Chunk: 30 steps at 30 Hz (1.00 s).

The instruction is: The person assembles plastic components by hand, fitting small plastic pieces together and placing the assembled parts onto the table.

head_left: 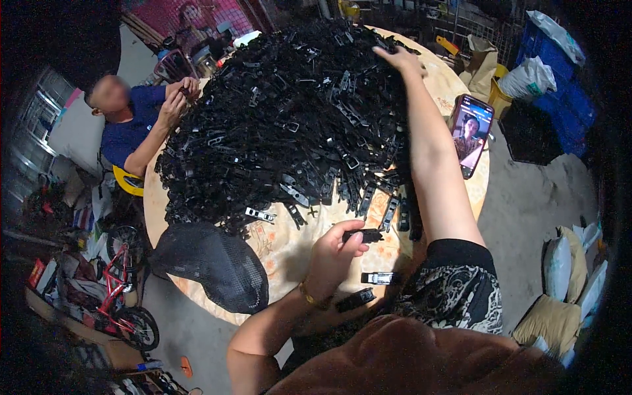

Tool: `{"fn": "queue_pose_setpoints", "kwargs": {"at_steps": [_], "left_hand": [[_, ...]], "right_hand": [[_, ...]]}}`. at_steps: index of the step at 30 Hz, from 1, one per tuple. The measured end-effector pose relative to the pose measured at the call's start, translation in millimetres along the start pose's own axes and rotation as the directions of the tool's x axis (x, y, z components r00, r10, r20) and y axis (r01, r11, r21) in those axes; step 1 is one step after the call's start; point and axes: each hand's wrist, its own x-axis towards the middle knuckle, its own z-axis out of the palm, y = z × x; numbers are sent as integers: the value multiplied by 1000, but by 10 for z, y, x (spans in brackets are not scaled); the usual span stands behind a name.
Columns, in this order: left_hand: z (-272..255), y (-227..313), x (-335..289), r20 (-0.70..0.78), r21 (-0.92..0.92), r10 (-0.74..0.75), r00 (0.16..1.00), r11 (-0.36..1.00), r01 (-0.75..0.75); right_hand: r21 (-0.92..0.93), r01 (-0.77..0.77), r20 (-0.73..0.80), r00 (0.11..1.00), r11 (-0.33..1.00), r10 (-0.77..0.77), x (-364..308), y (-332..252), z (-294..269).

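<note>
Phone (471,135), right of grip: lettering too small to read. Left hand (334,249) pinches clip (370,236); right hand (403,61) outstretched ahead, spread, at pile (283,118).

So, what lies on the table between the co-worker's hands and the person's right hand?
In the head view, a large heap of black clip-like parts lies between the co-worker's hands and the person's right hand.

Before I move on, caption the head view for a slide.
Left fingers pinch a black oblong piece; right fingers at a broad mound of black pieces.
</note>
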Motion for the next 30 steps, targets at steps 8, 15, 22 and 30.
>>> {"fn": "queue_pose_setpoints", "kwargs": {"at_steps": [8, 15, 22, 30], "left_hand": [[52, 1, 6, 27, -30, 109, 994, 994, -108], [-39, -56, 53, -65, -35, 204, 977, 978, -207], [38, -81, 190, -71, -13, 296, 953, 955, -297], [-160, -59, 197, -179, -72, 179, 968, 978, -194]], "right_hand": [[-127, 330, 236, 926, 935, -295, -453, -478, 245], [-56, 690, -31, 721, 722, -692, -1282, -383, -72], [113, 920, -186, 391, 375, -901, -2106, 140, 51], [779, 410, 52, 712, 475, -700, -2395, 470, -1]]}}
